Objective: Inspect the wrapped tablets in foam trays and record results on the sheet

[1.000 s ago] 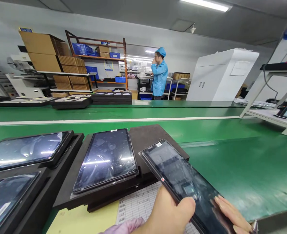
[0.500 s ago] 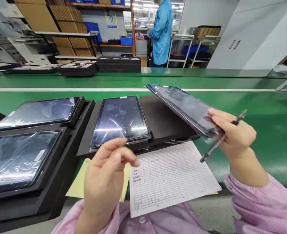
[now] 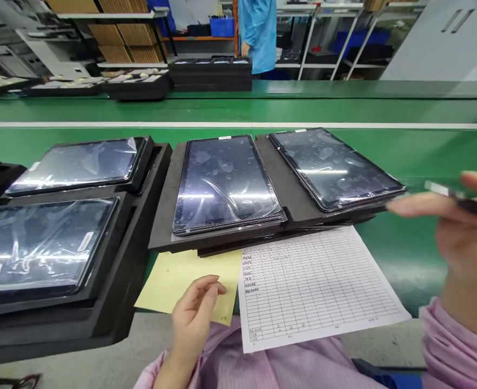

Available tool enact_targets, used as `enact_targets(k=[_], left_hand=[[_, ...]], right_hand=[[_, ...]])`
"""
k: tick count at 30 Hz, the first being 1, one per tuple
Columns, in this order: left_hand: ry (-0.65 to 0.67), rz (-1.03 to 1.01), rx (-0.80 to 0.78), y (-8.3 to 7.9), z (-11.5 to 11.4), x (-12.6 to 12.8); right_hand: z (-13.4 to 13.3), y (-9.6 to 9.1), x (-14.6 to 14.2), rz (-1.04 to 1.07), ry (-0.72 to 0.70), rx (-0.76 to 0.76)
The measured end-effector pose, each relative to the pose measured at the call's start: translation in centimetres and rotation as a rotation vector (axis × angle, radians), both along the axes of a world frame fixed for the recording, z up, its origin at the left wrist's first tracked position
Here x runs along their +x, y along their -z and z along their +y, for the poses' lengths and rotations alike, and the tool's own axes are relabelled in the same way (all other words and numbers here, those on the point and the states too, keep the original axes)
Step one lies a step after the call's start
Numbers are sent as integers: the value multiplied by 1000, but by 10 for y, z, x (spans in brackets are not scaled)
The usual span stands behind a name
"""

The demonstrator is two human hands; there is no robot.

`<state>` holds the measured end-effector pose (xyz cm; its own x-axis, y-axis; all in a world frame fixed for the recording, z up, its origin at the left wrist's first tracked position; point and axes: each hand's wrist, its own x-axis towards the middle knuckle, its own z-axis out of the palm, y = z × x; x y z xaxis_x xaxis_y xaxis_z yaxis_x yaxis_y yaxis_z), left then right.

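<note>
My left hand (image 3: pixel 195 310), its fingers curled together and nothing visible in them, is over a yellow sheet (image 3: pixel 197 270) at the near edge. At the right, my right hand (image 3: pixel 457 232) is smeared by motion, with a pen (image 3: pixel 475 206) lodged in it. Its fingertips are near the corner of a film-covered tablet (image 3: pixel 331 167), which lies on a black foam tray (image 3: pixel 299 208). On the same tray's left side rests a second tablet (image 3: pixel 226 183). A printed form with a grid (image 3: pixel 319 292) lies in front, its top edge close under the tray.
To the left, another black foam tray (image 3: pixel 112 308) holds two more film-covered tablets (image 3: pixel 76 167). Behind the green bench (image 3: pixel 206 111) stand black trays with parts (image 3: pixel 141 86), and a person in a blue coat (image 3: pixel 258 38) is beyond. Shelves with cardboard (image 3: pixel 128 43) stand farther back.
The tablet my right hand held tilted now lies on the tray, let go. That hand has moved right, still with the pen. My left hand has drawn back from the tray. The view has tipped down.
</note>
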<state>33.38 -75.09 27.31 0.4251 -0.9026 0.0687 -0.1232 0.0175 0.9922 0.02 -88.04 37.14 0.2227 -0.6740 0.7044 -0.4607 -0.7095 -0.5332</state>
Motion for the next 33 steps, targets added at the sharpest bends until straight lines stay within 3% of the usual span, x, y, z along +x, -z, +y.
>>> enact_targets(k=[3,7,9,12,16,19,25,33], left_hand=[[40,-18,14,4,-5,1],[103,-71,4,8,-5,6],[125,-123,-20,8,-4,9],[195,-250,-107,7,-6,13],[453,-470,-347,3,-15,13],[612,-662,-429,3,-18,11],[641,-816,-428,5,-14,9],[649,-761,-447,1,-17,9]], right_hand=[[26,23,18,-172,-217,279],[34,63,48,-143,-230,741],[30,76,58,-181,-235,851],[24,85,69,-206,-211,867],[22,90,77,-192,-45,941],[23,94,79,-170,-4,937],[23,96,78,-128,-113,861],[26,97,77,-130,-31,895]])
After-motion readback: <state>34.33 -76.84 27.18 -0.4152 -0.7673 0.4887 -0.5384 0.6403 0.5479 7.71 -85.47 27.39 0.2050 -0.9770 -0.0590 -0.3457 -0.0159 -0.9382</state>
